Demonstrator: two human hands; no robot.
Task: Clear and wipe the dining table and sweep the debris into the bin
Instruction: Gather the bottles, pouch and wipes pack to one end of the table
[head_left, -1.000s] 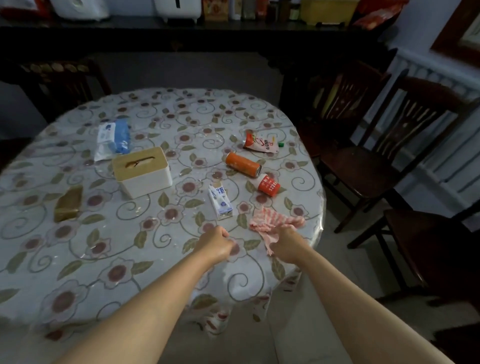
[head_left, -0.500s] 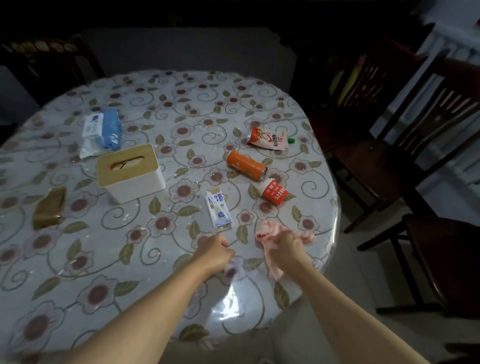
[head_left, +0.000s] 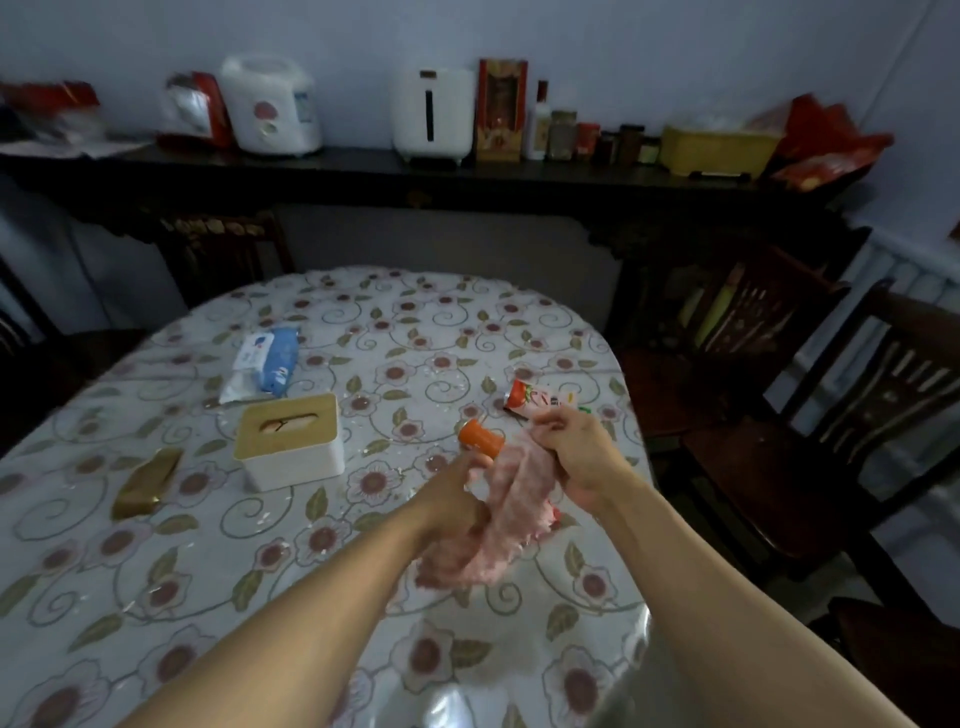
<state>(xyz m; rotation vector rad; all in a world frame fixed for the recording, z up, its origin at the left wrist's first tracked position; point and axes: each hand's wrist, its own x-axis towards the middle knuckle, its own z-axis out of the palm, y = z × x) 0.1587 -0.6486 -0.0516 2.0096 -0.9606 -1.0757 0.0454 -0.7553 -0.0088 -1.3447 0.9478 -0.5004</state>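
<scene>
Pink cloth (head_left: 498, 514) held between left hand (head_left: 452, 499), right hand (head_left: 582, 457)

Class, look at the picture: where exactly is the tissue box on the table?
The tissue box stands left of centre on the table, left of the orange can, with the blue wipes packet just behind it.

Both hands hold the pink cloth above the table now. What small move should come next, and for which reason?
Probably fold the pink cloth into a pad: it hangs loose and bunched between the left hand and right hand. The orange can and red pouch remain on the table.
</scene>
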